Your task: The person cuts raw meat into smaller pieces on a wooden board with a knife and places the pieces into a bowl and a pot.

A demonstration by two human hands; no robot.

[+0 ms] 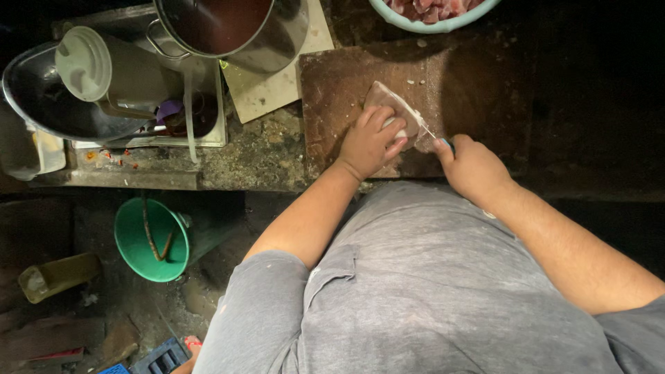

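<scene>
A pale pink slab of raw meat [392, 104] lies on a dark wooden cutting board [346, 90]. My left hand [370, 142] presses down on the meat's near end, fingers curled over it. My right hand [471, 166] grips a knife [431, 133] whose thin blade meets the meat just right of my left fingers. Most of the blade is hidden between the hands.
A light blue bowl of cut meat pieces [433, 14] sits beyond the board. A large steel pot [235, 31], a lidded jug [104, 66] and a metal basin [41, 97] stand at the left. A green bucket [149, 239] stands on the floor below.
</scene>
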